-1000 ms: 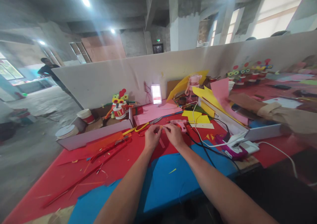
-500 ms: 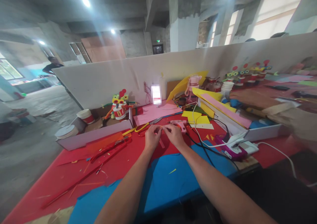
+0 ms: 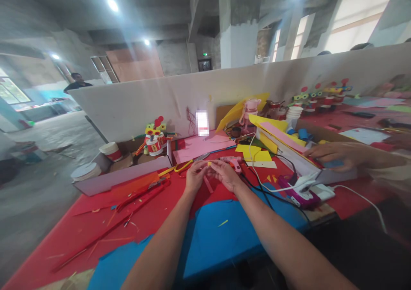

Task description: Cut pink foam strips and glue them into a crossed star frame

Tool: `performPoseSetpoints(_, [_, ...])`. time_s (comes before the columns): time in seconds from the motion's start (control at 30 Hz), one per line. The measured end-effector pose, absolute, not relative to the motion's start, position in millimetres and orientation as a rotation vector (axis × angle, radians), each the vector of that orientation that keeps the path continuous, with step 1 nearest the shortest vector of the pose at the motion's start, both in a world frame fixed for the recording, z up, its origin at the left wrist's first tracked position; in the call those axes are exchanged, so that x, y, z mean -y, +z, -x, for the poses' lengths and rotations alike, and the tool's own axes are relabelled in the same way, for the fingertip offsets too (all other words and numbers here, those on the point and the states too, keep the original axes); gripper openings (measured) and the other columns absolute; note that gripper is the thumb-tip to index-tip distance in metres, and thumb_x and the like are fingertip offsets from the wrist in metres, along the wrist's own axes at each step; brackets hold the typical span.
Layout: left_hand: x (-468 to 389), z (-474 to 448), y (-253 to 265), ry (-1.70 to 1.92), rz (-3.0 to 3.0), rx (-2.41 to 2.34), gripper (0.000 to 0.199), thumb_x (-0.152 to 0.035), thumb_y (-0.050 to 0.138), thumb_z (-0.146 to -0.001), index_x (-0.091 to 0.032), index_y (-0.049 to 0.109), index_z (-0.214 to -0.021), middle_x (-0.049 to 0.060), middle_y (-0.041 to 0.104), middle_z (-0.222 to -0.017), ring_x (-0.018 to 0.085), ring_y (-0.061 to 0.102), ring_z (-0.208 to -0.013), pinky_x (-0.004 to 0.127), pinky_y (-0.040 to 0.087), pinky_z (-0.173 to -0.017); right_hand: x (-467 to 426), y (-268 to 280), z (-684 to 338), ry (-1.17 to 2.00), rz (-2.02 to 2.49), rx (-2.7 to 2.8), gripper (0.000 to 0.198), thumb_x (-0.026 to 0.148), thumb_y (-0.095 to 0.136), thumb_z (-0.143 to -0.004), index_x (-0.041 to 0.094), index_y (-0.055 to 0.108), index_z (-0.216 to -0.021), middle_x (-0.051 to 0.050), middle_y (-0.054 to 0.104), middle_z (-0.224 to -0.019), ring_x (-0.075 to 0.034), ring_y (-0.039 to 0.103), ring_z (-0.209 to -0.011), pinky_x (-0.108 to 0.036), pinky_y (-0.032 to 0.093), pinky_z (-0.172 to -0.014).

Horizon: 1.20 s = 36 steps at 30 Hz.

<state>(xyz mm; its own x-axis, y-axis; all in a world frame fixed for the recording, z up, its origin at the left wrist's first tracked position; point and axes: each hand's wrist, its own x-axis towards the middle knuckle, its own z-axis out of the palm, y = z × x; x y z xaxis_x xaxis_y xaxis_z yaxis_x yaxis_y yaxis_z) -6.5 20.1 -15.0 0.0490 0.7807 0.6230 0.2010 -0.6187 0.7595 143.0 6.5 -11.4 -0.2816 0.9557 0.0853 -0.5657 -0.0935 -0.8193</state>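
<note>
My left hand [image 3: 195, 175] and my right hand [image 3: 225, 174] meet above the red table covering, fingertips pinched together. Between them shows a small yellow piece [image 3: 209, 164], too small to make out its exact kind. A narrow pink paper strip [image 3: 209, 185] lies just beneath the hands. Beyond my right hand rests a pink glue gun [image 3: 235, 163]. Yellow-handled scissors [image 3: 184, 166] lie beside my left hand, partly hidden by it. Blue sheet material [image 3: 221, 228] spreads under my forearms.
At left, a paper-cup robot figure [image 3: 154, 142] stands in a white box [image 3: 128, 172]. A purple power strip [image 3: 300, 193] with cables sits at right. Another person's hand [image 3: 337, 155] reaches over the right-hand box [image 3: 285, 142]. Yellow paper [image 3: 255, 152] lies behind the glue gun.
The yellow piece has come into view between my fingertips as my hands turned slightly. The other person's hand at right has moved and now shows clearly over the box.
</note>
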Motion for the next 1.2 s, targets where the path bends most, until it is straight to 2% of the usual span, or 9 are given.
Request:
performPoseSetpoints(0.13, [-19,7,-14,1.527,-1.804,-0.996,0.02,-0.032,0.072,-0.075,-0.024,0.076,-0.093,0.006,0.073,-0.098,0.02,0.065,-0.088,0.032,0.052,-0.078,-7,-11,-144,1.597,0.624,0.961,0.035,0.039,0.083,-0.061,0.019,0.068,-0.086,0.0,0.07,-0.075,-0.013,0.066,-0.07,-0.028,0.055,-0.074])
performPoseSetpoints(0.3, [-16,6,-13,1.384,-1.534,-0.947,0.04,-0.033,0.076,-0.07,-0.019,0.072,-0.107,0.008,0.073,-0.102,0.018,0.066,-0.083,0.031,0.052,-0.079,-13,-17,-143,1.415,0.686,0.964,0.034,0.038,0.083,-0.058,0.02,0.069,-0.084,-0.002,0.073,-0.082,-0.016,0.067,-0.077,-0.033,0.053,-0.08])
performPoseSetpoints(0.53, [-11,-1,-10,1.339,-1.45,-0.945,0.034,-0.037,0.078,-0.067,-0.016,0.074,-0.093,0.008,0.075,-0.093,0.022,0.069,-0.088,0.036,0.052,-0.087,-14,-22,-141,1.127,0.789,1.135,0.026,0.038,0.074,-0.067,0.019,0.071,-0.085,-0.004,0.073,-0.087,-0.02,0.068,-0.085,-0.035,0.054,-0.084])
performPoseSetpoints(0.8, [-9,-2,-7,1.428,-1.392,-0.994,0.03,-0.037,0.079,-0.065,-0.016,0.075,-0.085,0.007,0.076,-0.084,0.02,0.069,-0.079,0.034,0.054,-0.08,-12,-22,-136,1.231,0.715,1.06,0.03,0.041,0.076,-0.066,0.02,0.069,-0.086,-0.004,0.073,-0.086,-0.022,0.07,-0.084,-0.04,0.058,-0.085])
performPoseSetpoints(1.2, [-10,-7,-13,1.485,-1.236,-0.964,0.029,-0.037,0.081,-0.062,-0.014,0.073,-0.078,0.005,0.074,-0.075,0.018,0.067,-0.069,0.033,0.054,-0.075,-11,-23,-133,1.139,0.786,1.095,0.028,0.043,0.075,-0.067,0.02,0.069,-0.082,-0.005,0.073,-0.082,-0.023,0.07,-0.08,-0.039,0.059,-0.081])
